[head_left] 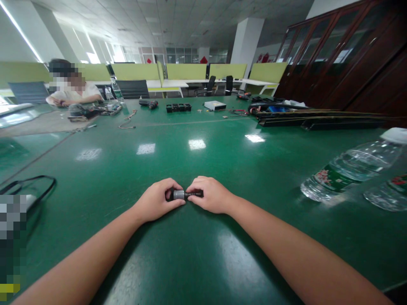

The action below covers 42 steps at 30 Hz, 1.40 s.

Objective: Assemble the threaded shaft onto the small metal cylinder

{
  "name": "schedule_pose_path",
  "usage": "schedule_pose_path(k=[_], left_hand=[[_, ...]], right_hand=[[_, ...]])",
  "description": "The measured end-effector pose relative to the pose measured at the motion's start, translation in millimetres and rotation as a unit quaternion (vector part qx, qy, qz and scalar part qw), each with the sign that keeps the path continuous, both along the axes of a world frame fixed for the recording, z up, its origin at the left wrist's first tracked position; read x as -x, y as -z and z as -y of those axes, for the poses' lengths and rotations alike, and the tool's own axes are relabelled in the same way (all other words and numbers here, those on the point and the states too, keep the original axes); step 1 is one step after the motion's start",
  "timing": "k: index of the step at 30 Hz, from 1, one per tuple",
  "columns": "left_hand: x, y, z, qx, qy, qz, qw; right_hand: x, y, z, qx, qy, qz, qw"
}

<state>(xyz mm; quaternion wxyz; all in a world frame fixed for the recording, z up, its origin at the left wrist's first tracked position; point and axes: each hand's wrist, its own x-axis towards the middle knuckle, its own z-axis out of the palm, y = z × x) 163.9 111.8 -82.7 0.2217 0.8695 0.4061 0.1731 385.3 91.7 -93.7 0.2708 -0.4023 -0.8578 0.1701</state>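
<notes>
A small dark cylindrical object with a grey band (179,194) lies horizontally between my two hands, low over the green table (190,165). My left hand (158,199) curls its thumb and fingers round the left, grey-banded end. On the right, the fingers and thumb of my right hand (210,195) pinch the thinner dark ridged part. Both hands are close together near the middle of the view. Whether the object is one piece or two joined parts cannot be made out.
Water bottles (346,169) stand at the right. Across the table's far side are a power drill (148,103), black parts (178,107), a white box (215,105) and long dark rails (318,118). A person (76,91) sits at the far left. A black strap (47,180) lies at the left.
</notes>
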Motion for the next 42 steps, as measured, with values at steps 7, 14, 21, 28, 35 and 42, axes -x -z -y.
schedule_pose_path(k=[7,14,21,28,35,42], left_hand=[[1,-0.1,0,-0.005,0.006,0.003,1.0],[1,0.2,0,-0.003,0.005,0.008,1.0],[0,-1.0,0,-0.003,0.006,0.007,1.0],[1,-1.1,2,-0.003,0.003,0.011,1.0],[2,-1.4,2,-0.003,0.004,0.009,1.0],[2,-0.9,2,-0.004,0.002,0.0,1.0]], right_hand=[[-3,-2.4,1,0.005,-0.001,0.007,1.0],[-5,-1.4,0,0.002,-0.001,0.008,1.0],[-7,-0.3,0,-0.005,-0.003,0.011,1.0],[-10,-3.7,0,0.006,0.003,0.007,1.0],[-13,-4.4,-2,0.007,0.002,0.003,1.0],[-17,-5.2,-3,-0.002,-0.004,-0.006,1.0]])
